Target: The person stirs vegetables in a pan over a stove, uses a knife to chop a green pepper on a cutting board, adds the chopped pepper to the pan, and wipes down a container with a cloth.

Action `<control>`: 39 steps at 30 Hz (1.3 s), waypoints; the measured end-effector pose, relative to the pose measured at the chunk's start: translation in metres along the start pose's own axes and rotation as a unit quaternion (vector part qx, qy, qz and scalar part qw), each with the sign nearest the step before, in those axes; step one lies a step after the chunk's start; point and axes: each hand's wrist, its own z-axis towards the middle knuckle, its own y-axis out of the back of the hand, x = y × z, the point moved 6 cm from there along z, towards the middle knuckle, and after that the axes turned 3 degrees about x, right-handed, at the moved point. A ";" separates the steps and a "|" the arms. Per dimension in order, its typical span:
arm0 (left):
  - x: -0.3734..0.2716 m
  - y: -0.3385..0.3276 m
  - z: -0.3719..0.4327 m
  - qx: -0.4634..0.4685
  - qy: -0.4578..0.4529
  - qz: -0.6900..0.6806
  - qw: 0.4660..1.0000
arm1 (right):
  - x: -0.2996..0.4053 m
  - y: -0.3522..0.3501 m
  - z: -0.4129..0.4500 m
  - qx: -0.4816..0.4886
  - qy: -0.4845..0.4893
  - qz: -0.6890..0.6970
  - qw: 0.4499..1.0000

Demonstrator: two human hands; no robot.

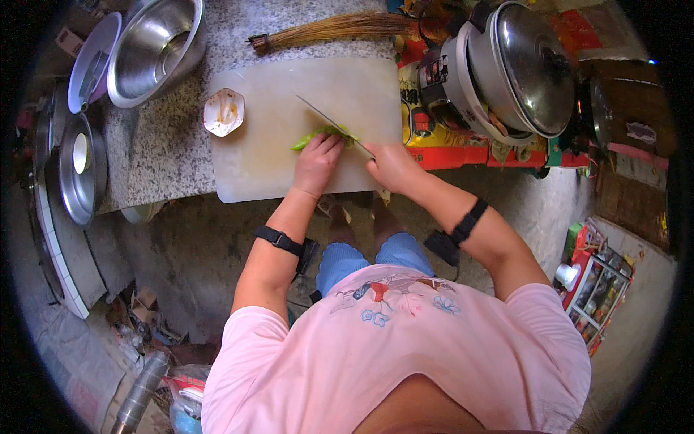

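Note:
A white plastic cutting board (260,168) lies on a speckled stone counter. My left hand (318,161) presses a long green pepper or similar vegetable (301,143) against the board, its fingertips close to the blade. My right hand (394,167) is closed around a kitchen knife (323,115), whose blade slants to the upper left over the green vegetable. Small green pieces seem to lie by the blade, partly hidden by it and my fingers. Near the board's left edge stands a small white faceted dish (224,112) with brown stains inside.
Behind the board lies a straw whisk broom (331,27). Metal basins (122,87) stand at the left, one holding a pale bowl (81,153). At the right, a lidded metal pot (534,70) sits on a cooker beside red and yellow packaging (450,155).

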 end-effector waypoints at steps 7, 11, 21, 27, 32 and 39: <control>0.004 -0.006 -0.004 -0.017 0.005 0.009 1.000 | -0.001 -0.004 -0.012 0.101 -0.090 -0.040 0.990; 0.006 -0.010 -0.002 -0.020 0.016 0.000 1.000 | 0.005 -0.015 0.014 0.046 -0.073 -0.017 0.996; 0.016 -0.003 -0.009 -0.041 0.055 -0.028 0.997 | 0.008 -0.007 -0.016 0.116 -0.084 -0.025 0.989; 0.010 -0.002 -0.009 -0.027 0.035 0.028 0.999 | 0.014 -0.018 0.027 0.040 -0.077 -0.043 0.995; 0.016 0.004 -0.015 -0.059 0.021 0.020 0.998 | 0.026 0.000 0.000 0.062 -0.051 -0.027 0.996; 0.019 -0.006 -0.018 -0.053 0.055 0.028 0.997 | 0.016 -0.021 -0.003 0.052 -0.055 -0.033 0.997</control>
